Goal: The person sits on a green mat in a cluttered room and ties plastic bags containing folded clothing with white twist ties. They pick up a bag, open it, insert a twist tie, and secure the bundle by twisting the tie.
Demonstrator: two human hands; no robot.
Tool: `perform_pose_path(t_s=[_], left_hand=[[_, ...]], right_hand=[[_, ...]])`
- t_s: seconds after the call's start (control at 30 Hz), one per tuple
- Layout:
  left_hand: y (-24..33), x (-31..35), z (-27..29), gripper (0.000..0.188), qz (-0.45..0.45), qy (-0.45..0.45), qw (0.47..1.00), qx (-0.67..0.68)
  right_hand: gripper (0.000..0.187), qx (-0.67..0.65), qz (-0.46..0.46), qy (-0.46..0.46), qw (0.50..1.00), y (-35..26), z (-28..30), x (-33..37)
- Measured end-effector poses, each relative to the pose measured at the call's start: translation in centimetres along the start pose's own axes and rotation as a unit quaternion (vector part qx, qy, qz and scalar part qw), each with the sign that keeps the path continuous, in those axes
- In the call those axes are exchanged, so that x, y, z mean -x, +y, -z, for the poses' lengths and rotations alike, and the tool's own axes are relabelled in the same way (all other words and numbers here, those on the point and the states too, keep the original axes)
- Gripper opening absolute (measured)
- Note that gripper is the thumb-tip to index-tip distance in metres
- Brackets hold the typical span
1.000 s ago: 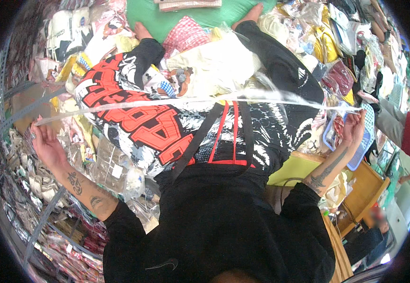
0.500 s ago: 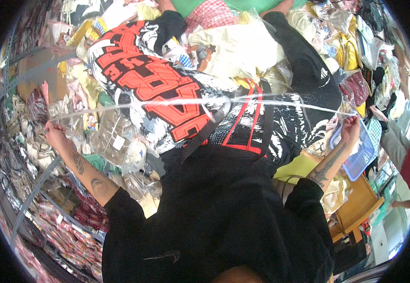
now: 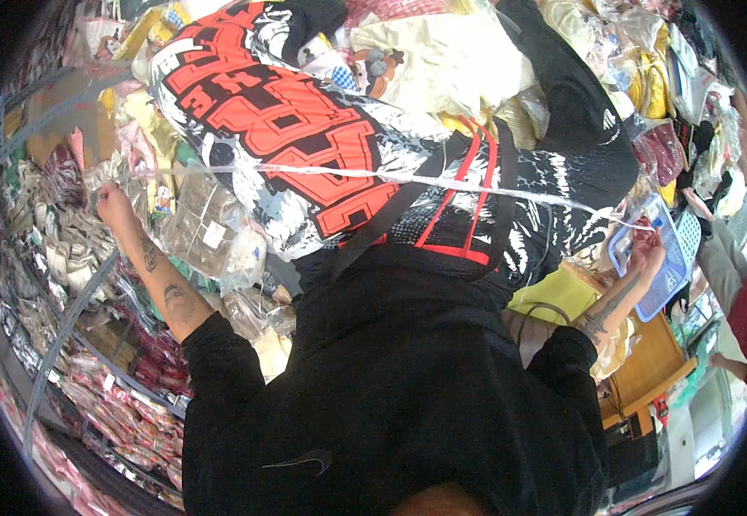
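Head view: a whitish strip runs across above the patterned garment; I'd do best pulling evenly, without jerking. Left of that garment, my left hand is clenched, apparently gripping one end; right of it, my right hand pinches the other.
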State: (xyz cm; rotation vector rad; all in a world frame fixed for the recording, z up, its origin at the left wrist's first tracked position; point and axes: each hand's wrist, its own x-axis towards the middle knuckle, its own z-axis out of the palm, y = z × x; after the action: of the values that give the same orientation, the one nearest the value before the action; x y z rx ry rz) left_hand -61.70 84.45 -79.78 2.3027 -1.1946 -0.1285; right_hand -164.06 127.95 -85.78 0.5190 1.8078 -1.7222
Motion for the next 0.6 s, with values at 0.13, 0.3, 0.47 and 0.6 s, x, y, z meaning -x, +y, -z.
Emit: perform_pose_path(t_s=[0.13, 0.3, 0.47, 0.6], left_hand=[[15.4, 10.0, 1.6, 0.038, -0.271, 0.113, 0.946, -0.137], [26.8, 25.2, 0.2, 0.047, -0.376, -0.428, 0.818, 0.071], [27.3, 27.4, -2.2, 0.026, -0.51, -0.367, 0.778, -0.013], [29.1, 28.2, -1.4, 0.018, -0.314, -0.516, 0.774, 0.19]], right_hand=[[0.054, 0.282, 0.318, 0.166, 0.89, 2.0, -13.4, 13.6], [0.028, 0.439, 0.474, -0.354, 0.676, 8.4, -28.7, 27.9], [0.028, 0.488, 0.472, -0.527, 0.512, 17.3, -34.3, 33.8], [0.014, 0.405, 0.357, -0.55, 0.638, 15.2, -33.8, 32.4]])
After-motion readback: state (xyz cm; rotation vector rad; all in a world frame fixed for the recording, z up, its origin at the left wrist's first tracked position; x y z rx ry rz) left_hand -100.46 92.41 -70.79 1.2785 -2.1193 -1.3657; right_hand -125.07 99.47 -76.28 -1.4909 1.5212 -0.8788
